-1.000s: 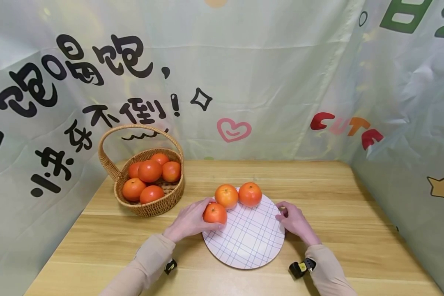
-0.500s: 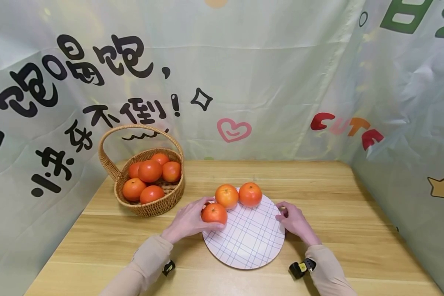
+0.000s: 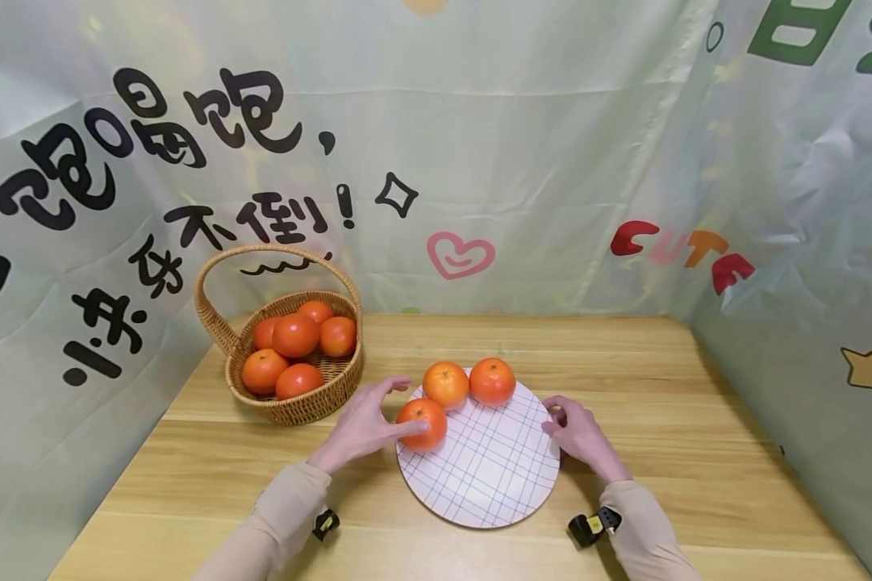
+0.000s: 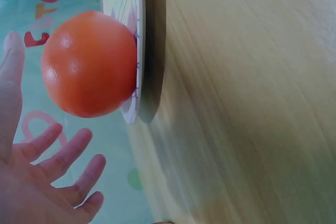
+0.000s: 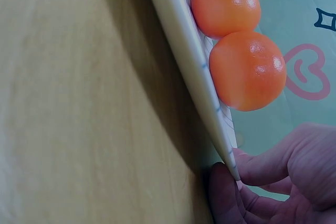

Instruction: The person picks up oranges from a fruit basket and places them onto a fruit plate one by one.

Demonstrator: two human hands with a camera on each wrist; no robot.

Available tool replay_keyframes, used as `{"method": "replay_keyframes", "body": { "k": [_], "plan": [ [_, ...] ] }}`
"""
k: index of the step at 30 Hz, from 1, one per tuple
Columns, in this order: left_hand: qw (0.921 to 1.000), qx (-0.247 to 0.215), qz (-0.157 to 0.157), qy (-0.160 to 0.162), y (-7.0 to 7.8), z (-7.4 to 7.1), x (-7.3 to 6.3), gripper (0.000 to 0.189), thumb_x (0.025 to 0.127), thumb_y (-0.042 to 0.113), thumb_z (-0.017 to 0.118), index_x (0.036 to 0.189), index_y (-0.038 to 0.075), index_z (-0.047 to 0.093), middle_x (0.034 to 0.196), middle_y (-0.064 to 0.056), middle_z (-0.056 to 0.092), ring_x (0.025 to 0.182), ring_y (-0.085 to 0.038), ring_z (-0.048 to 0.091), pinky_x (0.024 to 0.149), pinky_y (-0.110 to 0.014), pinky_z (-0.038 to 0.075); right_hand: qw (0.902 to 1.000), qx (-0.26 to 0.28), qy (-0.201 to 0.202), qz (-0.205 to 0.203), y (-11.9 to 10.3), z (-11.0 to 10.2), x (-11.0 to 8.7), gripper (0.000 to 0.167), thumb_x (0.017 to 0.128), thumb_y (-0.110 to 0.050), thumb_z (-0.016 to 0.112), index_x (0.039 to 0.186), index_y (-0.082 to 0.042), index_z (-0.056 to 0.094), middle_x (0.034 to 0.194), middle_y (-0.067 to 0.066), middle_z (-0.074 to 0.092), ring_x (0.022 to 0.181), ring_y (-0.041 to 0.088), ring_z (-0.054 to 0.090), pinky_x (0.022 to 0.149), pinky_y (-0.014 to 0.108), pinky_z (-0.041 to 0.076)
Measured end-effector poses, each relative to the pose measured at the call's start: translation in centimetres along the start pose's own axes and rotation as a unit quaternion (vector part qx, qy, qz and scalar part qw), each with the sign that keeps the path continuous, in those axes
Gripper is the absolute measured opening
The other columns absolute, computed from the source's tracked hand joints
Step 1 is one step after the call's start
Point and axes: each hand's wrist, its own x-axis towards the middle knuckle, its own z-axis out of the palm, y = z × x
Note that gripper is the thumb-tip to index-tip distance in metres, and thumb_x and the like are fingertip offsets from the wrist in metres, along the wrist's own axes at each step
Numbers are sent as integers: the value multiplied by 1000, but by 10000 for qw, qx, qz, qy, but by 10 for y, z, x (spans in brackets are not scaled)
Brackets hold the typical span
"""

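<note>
Plainly, the nearest orange (image 4: 89, 64) sat near the left edge of the white plate (image 3: 486, 476), whose top was crossed with thin blue lines. My left hand (image 3: 359, 421) was spread beside it, thumb and fingers wide apart and pinching nothing; from my left wrist, a gap showed between them and the fruit's skin. My right hand (image 3: 577, 433) pinched the plate's rim on the opposite side, thumb above and a finger beneath. Two more oranges (image 3: 469, 384) rested side by side at the back of the plate, just behind the first. Farther left on the wooden counter (image 3: 602, 347) stood a wicker basket (image 3: 290, 410) with a tall looped handle, holding six oranges (image 3: 295, 335). Behind everything hung a pale cloth (image 3: 537, 177) printed with black writing, a pink heart (image 3: 461, 256) and the colourful letters "CUTE" (image 3: 635, 239).
</note>
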Motion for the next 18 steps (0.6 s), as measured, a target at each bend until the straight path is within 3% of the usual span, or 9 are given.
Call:
{"method": "replay_keyframes", "body": {
  "k": [10,18],
  "plan": [
    [9956,-603,14,720,-5,-9,5,76,79,50,82,142,19,54,144,-5,58,136,-30,49,114,-60,35,10000,-24,20,-12,0,0,0,38,93,-2,61,130,6,56,90,13,57,80,22,53,68,30,42],
    [9843,-1011,281,1417,-12,-17,8,68,84,39,81,140,15,53,144,-8,56,136,-32,49,114,-58,36,10000,3,18,-19,1,1,0,38,93,-2,61,130,7,56,89,13,56,79,22,52,66,30,42]
  ]
}}
